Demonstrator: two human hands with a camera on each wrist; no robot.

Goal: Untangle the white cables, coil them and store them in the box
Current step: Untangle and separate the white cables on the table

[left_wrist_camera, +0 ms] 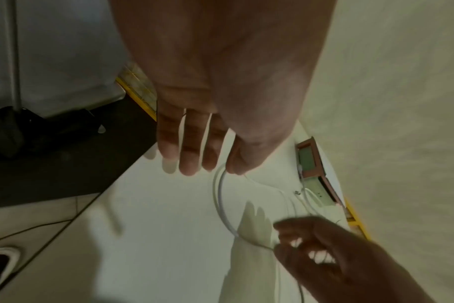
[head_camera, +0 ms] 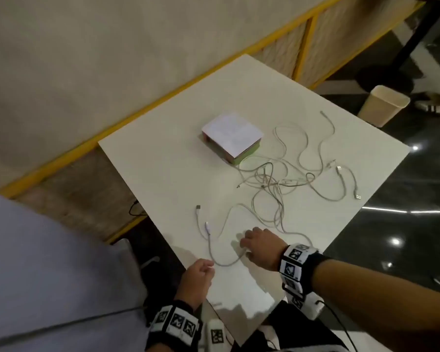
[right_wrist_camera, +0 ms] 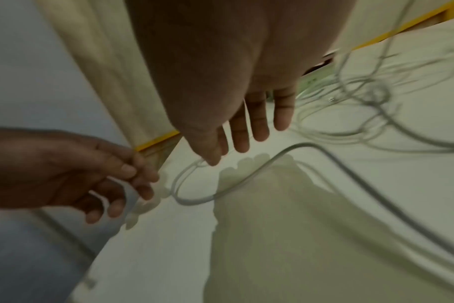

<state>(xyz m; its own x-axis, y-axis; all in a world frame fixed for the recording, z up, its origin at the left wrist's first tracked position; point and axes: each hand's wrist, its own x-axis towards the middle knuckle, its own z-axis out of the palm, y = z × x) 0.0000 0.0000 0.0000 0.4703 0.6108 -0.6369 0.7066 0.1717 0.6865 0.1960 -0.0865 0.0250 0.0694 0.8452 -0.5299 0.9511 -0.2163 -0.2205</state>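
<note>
Several white cables (head_camera: 277, 184) lie tangled on the white table (head_camera: 163, 158), in front of and to the right of a closed box (head_camera: 231, 138) with a white lid. One loose cable loop (head_camera: 224, 262) curves toward the near corner. My right hand (head_camera: 249, 246) hovers over this loop (right_wrist_camera: 194, 196) with fingers spread and nothing gripped; its thumb tip is right by the cable. My left hand (head_camera: 201, 273) is at the table's near edge, fingers relaxed (left_wrist_camera: 189, 155), just short of the loop (left_wrist_camera: 220, 194). Whether either hand touches the cable is unclear.
USB plugs (head_camera: 198, 207) lie left of the loop, and more plug ends (head_camera: 358, 196) sit near the table's right edge. A beige bin (head_camera: 384, 105) stands on the dark floor at the right. A yellow-trimmed wall panel (head_camera: 137, 115) runs behind the table.
</note>
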